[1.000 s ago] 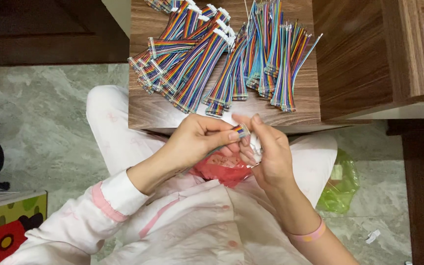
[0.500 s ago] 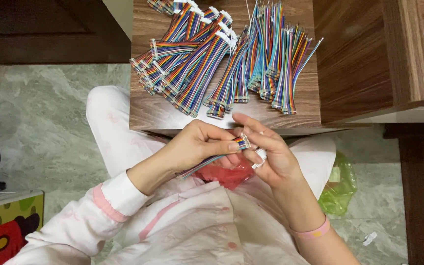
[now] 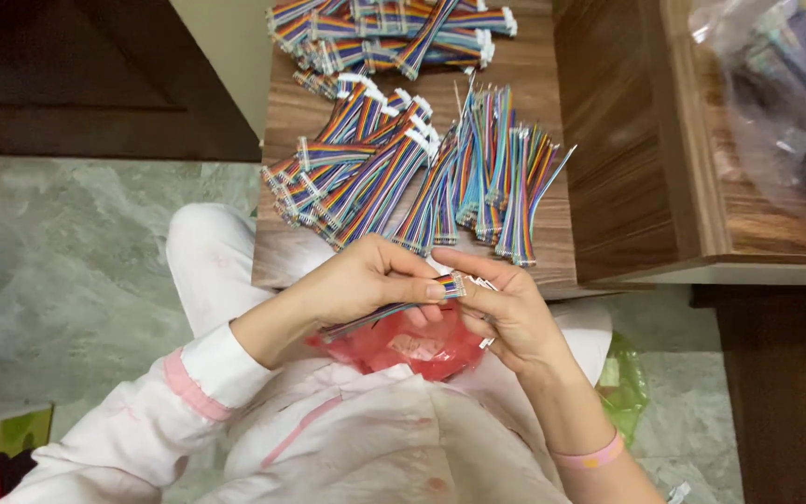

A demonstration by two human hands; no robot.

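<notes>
Pinching one rainbow ribbon cable between them, the left hand and right hand meet just off the wooden table's near edge, beside the piled cables.

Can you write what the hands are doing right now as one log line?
left hand: pinching flat rainbow ribbon cable | right hand: touching cable's end, holding small white connectors | wooden table: piles of rainbow cables
</notes>
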